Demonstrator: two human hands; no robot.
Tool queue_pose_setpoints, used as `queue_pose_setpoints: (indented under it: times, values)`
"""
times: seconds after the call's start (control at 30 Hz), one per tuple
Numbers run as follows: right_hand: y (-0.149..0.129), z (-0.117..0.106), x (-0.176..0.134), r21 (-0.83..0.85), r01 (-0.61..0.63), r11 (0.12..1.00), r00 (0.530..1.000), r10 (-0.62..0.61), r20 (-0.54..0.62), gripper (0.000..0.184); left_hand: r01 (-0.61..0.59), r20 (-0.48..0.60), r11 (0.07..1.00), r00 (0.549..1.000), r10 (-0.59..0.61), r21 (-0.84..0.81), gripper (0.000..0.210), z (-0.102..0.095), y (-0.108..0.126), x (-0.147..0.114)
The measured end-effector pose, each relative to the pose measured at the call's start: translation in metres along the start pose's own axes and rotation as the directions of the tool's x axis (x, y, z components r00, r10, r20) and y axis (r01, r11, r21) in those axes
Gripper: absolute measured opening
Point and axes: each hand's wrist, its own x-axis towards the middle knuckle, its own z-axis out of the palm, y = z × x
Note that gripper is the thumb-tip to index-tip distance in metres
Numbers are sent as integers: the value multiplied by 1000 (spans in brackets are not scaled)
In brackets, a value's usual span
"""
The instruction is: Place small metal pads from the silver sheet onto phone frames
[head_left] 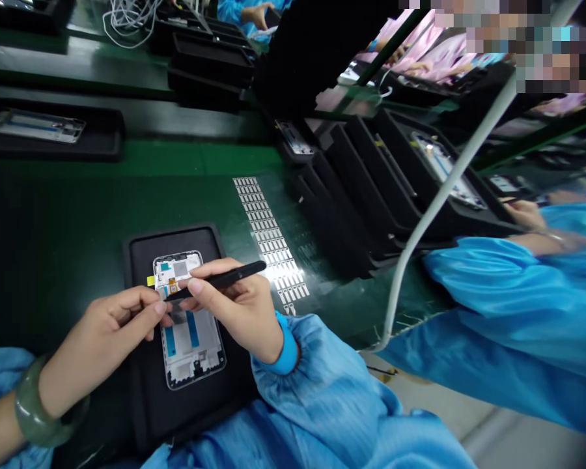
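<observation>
A phone frame, silvery with blue strips and a small orange flex part, lies in a black tray. My right hand grips slim black tweezers just above its upper half; their tip points left. Thumb and forefinger of my left hand are pinched together at that tip, over the frame's left side. Whatever small piece they hold is too small to make out. A yellow tab sticks out at the frame's left edge.
Rows of small metallic pieces on a sheet lie right of the tray. Stacked black trays stand beyond. A grey cable crosses the right side, near a co-worker's blue sleeve. Another tray sits at the far left.
</observation>
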Motion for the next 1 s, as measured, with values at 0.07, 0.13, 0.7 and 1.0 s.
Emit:
queue_pose_setpoints:
  times: [0.07,0.13,0.7,1.0]
  values:
    - [-1,0,-1,-28,11,1000,1000,-12,-9,15,3,-4,1000,1000,-3,2,35,1,1,1]
    - [-1,-1,-1,-67,22,997,1000,-23,-13,14,5,-9,1000,1000,-5,3,34,3,2,1]
    - [-1,-9,3,-245,115,963,992,-98,81,15,116,10,993,993,-116,-25,19,5,-1,1]
    - [-11,-6,12,-32,3,999,998,-1,57,11,-24,75,982,997,10,189,37,-3,2,-1]
